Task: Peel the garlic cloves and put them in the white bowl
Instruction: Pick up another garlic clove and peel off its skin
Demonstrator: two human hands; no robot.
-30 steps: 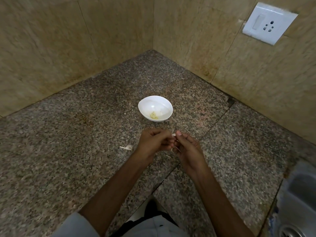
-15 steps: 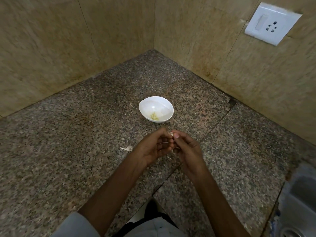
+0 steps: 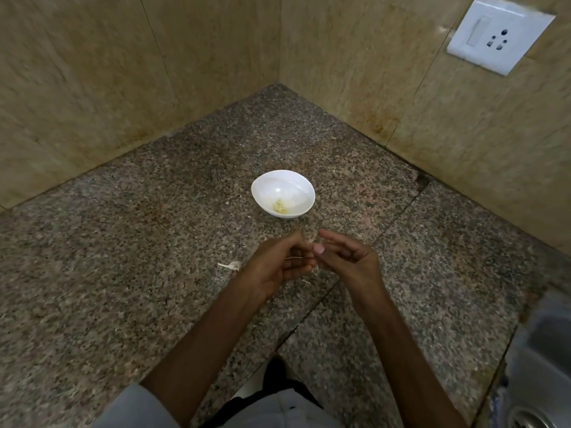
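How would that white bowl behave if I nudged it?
The bowl looks small and nearly empty, so probably light and quick to slide on the polished counter. Its rounded, narrow base suggests it could rock or tip.

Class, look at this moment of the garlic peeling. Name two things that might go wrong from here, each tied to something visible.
1. The left hand pinches the blurred garlic clove at the right hand's fingertips, above the granite counter and short of the white bowl; a slip would likely drop it on the counter.
2. Loose garlic skin lies on the counter beside the left hand; further scraps might drift into the bowl.
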